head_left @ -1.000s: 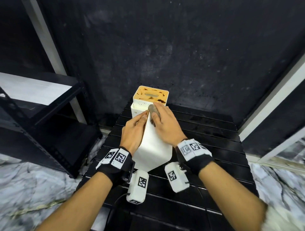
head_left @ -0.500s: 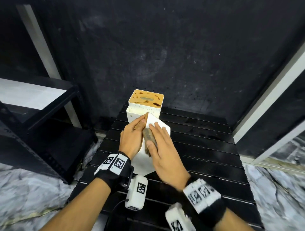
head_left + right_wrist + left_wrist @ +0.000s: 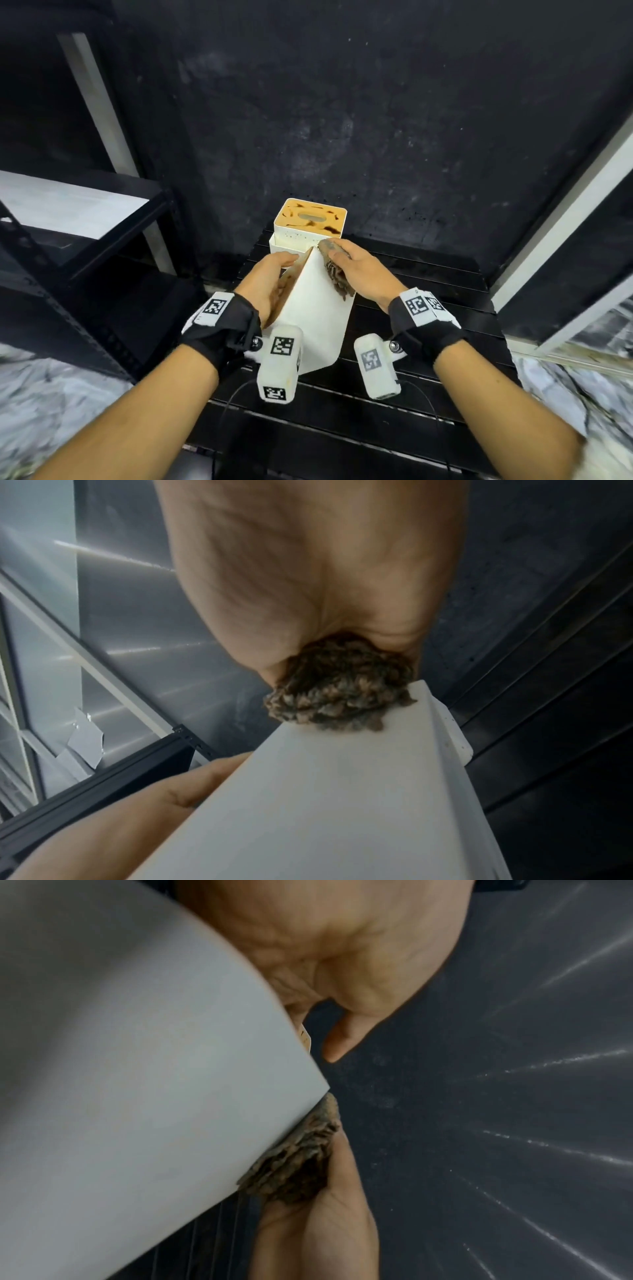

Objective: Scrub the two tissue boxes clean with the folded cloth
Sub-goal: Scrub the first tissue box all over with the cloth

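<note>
The near white tissue box [image 3: 318, 315] stands tilted on the black slatted table [image 3: 411, 308], its wooden lid facing left. My left hand [image 3: 270, 284] lies flat against that lid side, fingers straight, steadying the box. My right hand [image 3: 359, 270] holds the dirty brown folded cloth [image 3: 337, 279] and presses it on the box's upper right edge. In the right wrist view the cloth [image 3: 339, 693] sits bunched under the palm on the box [image 3: 342, 804]. The second tissue box [image 3: 310, 219], with a stained orange top, stands upright just behind.
A black metal shelf rack [image 3: 102, 240] stands to the left of the table. A dark wall rises close behind the boxes, and a white frame [image 3: 565, 212] runs along the right. Marble floor [image 3: 51, 394] shows on both sides.
My right hand drew the cloth down the near box's face, then pushed it back up to the top right edge. My left hand stayed on the lid side.
</note>
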A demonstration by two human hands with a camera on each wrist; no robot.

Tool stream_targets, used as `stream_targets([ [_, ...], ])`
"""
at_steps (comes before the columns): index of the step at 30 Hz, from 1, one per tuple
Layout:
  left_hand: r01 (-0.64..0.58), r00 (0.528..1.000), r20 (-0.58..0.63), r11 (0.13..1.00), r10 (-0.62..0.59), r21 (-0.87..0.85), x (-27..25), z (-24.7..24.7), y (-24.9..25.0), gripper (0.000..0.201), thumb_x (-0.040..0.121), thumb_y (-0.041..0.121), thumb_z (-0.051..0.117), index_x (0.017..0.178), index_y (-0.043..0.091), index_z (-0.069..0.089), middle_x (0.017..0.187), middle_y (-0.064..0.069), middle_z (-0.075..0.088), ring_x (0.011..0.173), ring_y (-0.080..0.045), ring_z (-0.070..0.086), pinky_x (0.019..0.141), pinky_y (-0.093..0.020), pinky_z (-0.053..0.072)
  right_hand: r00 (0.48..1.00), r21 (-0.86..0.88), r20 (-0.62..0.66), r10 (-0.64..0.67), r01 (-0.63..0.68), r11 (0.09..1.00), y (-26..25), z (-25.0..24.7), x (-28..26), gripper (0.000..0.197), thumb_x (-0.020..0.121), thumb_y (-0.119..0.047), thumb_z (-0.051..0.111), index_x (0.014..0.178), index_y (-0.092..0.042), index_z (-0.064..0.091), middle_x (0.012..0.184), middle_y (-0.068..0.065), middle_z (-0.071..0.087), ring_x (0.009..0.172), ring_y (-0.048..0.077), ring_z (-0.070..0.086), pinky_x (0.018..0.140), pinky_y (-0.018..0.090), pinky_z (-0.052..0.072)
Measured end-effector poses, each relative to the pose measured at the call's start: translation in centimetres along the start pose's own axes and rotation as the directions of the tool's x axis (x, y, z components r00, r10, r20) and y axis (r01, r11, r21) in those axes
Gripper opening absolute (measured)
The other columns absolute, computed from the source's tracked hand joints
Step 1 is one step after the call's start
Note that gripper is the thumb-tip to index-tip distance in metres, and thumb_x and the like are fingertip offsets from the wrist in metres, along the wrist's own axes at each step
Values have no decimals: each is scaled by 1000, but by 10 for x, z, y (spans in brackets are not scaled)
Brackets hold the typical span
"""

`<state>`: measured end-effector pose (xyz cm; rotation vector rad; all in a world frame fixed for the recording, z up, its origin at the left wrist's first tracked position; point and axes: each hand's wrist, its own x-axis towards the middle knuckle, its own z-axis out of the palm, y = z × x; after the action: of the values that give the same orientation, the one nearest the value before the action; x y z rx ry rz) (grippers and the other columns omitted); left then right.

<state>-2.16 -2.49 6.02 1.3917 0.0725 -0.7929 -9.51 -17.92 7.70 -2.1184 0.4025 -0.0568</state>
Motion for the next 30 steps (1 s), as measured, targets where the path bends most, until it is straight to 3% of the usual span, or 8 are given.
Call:
stream_targets([
  [5, -3, 1000, 23, 1000, 4, -26, 0, 9, -4, 18, 95, 37, 62, 93, 19, 68, 51, 3, 65, 46, -14, 59, 56, -26, 42, 998, 75, -53, -42, 45, 996, 1, -6, -22, 41, 97, -49, 38, 136, -37, 42, 124, -11, 52, 110, 8, 51, 93, 26, 41],
  [8, -58, 997, 41, 995, 62, -78, -1, 14, -5, 20, 94, 40, 63, 101, 22, 71, 81, -4, 76, 76, -23, 70, 79, -37, 55, 989, 81, -117, -87, 97, 992, -1, -16, -30, 39, 97, -47, 40, 135, -37, 42, 114, -17, 54, 99, -1, 53, 82, 18, 43],
  [10, -160, 987, 14, 983, 161, -87, 1, 17, -8, 22, 92, 41, 65, 111, 30, 68, 108, -5, 75, 101, -26, 70, 98, -47, 53, 983, 46, -138, -118, 126, 991, -1, -23, -36, 36, 98, -43, 40, 133, -36, 43, 105, -26, 52, 94, -9, 52, 76, 10, 40],
  [13, -285, 958, -5, 956, 285, -66, 3, 19, -17, 21, 92, 44, 66, 112, 41, 66, 120, -1, 71, 110, -25, 68, 99, -49, 53, 976, 3, -150, -160, 162, 987, 3, -26, -47, 30, 99, -36, 42, 128, -34, 48, 101, -32, 52, 90, -18, 52, 71, 2, 40],
  [20, -412, 902, 112, 909, 417, -63, -8, 13, -46, 26, 96, 38, 61, 121, 36, 65, 126, -12, 67, 105, -30, 68, 78, -37, 54, 959, -81, -182, -216, 204, 976, 27, -4, -72, 35, 97, -36, 44, 131, -30, 50, 119, -23, 51, 105, -18, 46, 93, 2, 35],
  [22, -433, 891, 126, 900, 436, -52, -9, 9, -51, 27, 96, 34, 60, 122, 34, 64, 128, -9, 66, 108, -29, 67, 80, -36, 54, 949, -88, -222, -222, 207, 974, 35, 7, -76, 39, 97, -39, 43, 134, -26, 49, 129, -19, 48, 115, -12, 44, 102, 5, 29],
  [25, -462, 876, 139, 887, 461, -30, -11, 4, -59, 28, 98, 27, 57, 125, 32, 62, 132, 3, 65, 116, -24, 66, 90, -40, 56, 944, -131, -243, -226, 199, 971, 45, 22, -83, 45, 97, -41, 41, 139, -25, 44, 144, -11, 42, 132, 1, 36, 113, 22, 26],
  [30, -467, 877, 106, 883, 469, -42, -17, -5, -69, 36, 91, 36, 61, 127, 33, 61, 132, 1, 65, 120, -22, 65, 98, -44, 53, 927, -141, -285, -242, 209, 968, 49, 46, -99, 44, 99, -35, 41, 142, -29, 37, 147, -14, 33, 136, -3, 23, 112, 10, 14],
])
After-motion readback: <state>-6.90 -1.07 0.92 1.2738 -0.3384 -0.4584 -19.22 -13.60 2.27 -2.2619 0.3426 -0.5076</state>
